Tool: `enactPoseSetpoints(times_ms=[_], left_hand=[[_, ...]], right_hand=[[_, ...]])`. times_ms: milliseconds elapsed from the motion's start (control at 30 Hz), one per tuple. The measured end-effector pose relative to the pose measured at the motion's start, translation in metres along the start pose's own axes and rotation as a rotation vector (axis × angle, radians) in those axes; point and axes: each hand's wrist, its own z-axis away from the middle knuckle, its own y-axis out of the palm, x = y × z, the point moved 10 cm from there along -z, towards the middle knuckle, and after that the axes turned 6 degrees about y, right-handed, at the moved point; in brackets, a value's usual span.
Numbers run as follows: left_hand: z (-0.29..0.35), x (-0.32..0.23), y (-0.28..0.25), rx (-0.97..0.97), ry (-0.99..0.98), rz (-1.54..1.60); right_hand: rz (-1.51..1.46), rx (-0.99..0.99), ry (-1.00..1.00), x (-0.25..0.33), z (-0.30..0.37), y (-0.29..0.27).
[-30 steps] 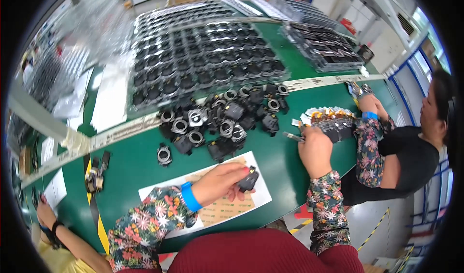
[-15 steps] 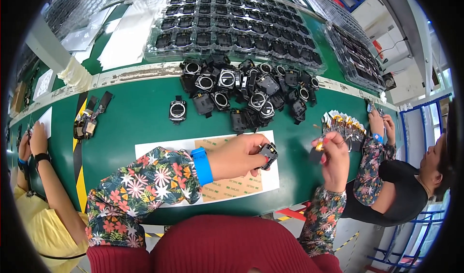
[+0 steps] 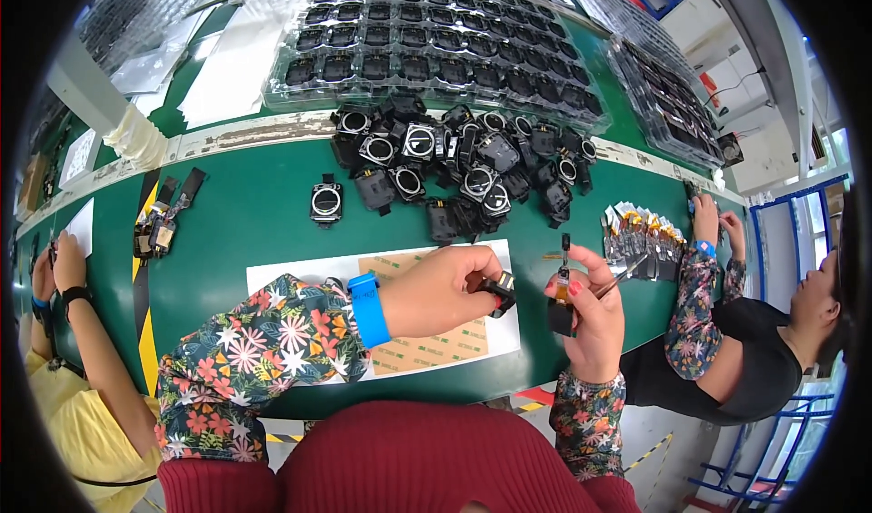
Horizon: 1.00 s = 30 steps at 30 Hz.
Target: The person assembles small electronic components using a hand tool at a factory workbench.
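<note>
Moving left, flat part (image 3: 561, 318) pinched in right hand (image 3: 597, 331) was brought nearer black housing (image 3: 494, 288) clamped in left hand (image 3: 436, 295), by front edge of surface (image 3: 538, 368); contact not yet made.

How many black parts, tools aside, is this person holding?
2: a case in the left hand, a flat cabled piece in the right hand. More may be hidden.

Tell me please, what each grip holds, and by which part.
Left grip: black case, by its left side. Right grip: dark strip, by its middle; also a slim tool, exact hold unclear.
</note>
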Motion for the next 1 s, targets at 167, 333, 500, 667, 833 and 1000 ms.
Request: enactPoseSetpoints(times_ms=[167,333,500,667,833,1000], left_hand=[[0.001,-0.016,-0.002,-0.106,0.115,0.149],[0.004,-0.009,-0.008,-0.096,-0.041,0.015],[0.004,0.001,-0.015,-0.166,-0.11,0.12],[0.001,0.014,-0.01,-0.121,-0.146,0.289],[0.003,0.016,-0.012,-0.129,-0.188,0.34],[0.003,0.014,-0.013,-0.142,-0.2,0.308]], right_hand=[[0.04,0.005,-0.014,0.0,0.003,0.003],[0.183,-0.063,-0.049,0.008,0.01,0.014],[0.814,-0.03,-0.338,0.028,0.019,0.037],[1.27,0.055,-0.677,0.039,0.035,0.083],[1.483,0.163,-0.609,0.025,0.036,0.09],[1.609,0.22,-0.556,0.018,0.034,0.089]])
